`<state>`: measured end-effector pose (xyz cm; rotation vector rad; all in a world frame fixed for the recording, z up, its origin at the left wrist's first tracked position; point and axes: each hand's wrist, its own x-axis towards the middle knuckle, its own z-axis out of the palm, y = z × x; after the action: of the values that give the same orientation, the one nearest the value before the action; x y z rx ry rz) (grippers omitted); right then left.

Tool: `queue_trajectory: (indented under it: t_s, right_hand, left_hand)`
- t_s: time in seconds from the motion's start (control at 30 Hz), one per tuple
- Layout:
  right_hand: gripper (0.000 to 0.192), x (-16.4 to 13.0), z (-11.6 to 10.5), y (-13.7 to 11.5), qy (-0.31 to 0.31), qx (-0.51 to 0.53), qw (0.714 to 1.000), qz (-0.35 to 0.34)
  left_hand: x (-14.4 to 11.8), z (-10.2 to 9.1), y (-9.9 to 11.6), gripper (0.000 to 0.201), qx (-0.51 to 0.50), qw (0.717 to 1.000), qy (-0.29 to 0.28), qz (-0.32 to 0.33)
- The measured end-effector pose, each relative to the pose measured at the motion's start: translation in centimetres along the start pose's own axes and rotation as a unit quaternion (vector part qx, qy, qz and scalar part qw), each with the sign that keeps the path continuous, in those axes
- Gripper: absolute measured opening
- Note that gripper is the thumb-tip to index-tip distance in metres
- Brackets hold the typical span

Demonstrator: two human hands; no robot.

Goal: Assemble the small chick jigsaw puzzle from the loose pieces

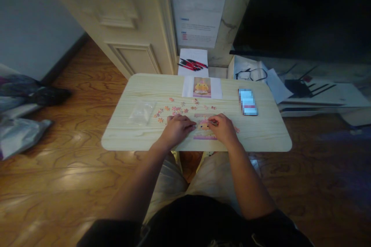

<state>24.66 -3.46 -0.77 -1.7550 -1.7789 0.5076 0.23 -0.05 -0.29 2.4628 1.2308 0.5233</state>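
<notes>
A partly joined jigsaw puzzle (204, 132) lies on the small table, showing a yellow-orange figure above a purple strip. My right hand (223, 126) is pinched over its upper right part, with a small puzzle piece between thumb and forefinger. At the left edge of the puzzle, my left hand (179, 127) has its fingers drawn together; what they grip, if anything, is too small to make out. Loose puzzle pieces (175, 109) are scattered beyond my left hand. Behind the puzzle lies a sheet with a printed picture (202, 87) of a similar yellow figure.
On the pale wooden table (124, 135) lie a clear plastic bag (141, 113) at left and a phone (248, 102) at right. Red and black pens (193, 65) rest on white paper past the far edge. A router (298, 88) sits on the low cabinet.
</notes>
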Motion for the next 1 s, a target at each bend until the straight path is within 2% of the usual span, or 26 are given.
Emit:
queue_trajectory:
  t_s: [0.33, 0.5, 0.63, 0.77, 0.9, 1.0]
  right_hand:
    - [0.013, -0.2, 0.2, 0.1, 0.006, 0.011, 1.0, -0.005]
    - [0.014, -0.4, -0.5, 0.3, 0.027, 0.061, 0.998, -0.02]
    - [0.018, -0.7, -1.3, 1.0, 0.067, 0.095, 0.993, -0.004]
    - [0.019, -1.1, -1.7, 1.4, 0.072, 0.107, 0.992, -0.002]
    - [0.02, -1.5, -2.2, 1.2, 0.088, 0.113, 0.99, -0.006]
    - [0.019, -1.7, -2.4, 0.8, 0.093, 0.122, 0.988, 0.002]
  left_hand:
    - [-0.3, -0.1, -0.2, 0.021, 0.021, 0.999, 0.023, -0.028]
    - [-0.9, -0.5, -0.3, 0.02, 0.025, 0.999, 0.026, -0.034]
    - [-0.9, -0.7, 0.2, 0.021, 0.057, 0.997, 0.026, -0.041]
    - [-0.5, -0.9, 0.8, 0.018, 0.067, 0.996, 0.022, -0.056]
    - [-0.2, -1.2, 1.3, 0.011, 0.061, 0.995, 0.032, -0.073]
    - [-0.2, -1.1, 1.8, 0.01, 0.018, 0.994, 0.053, -0.089]
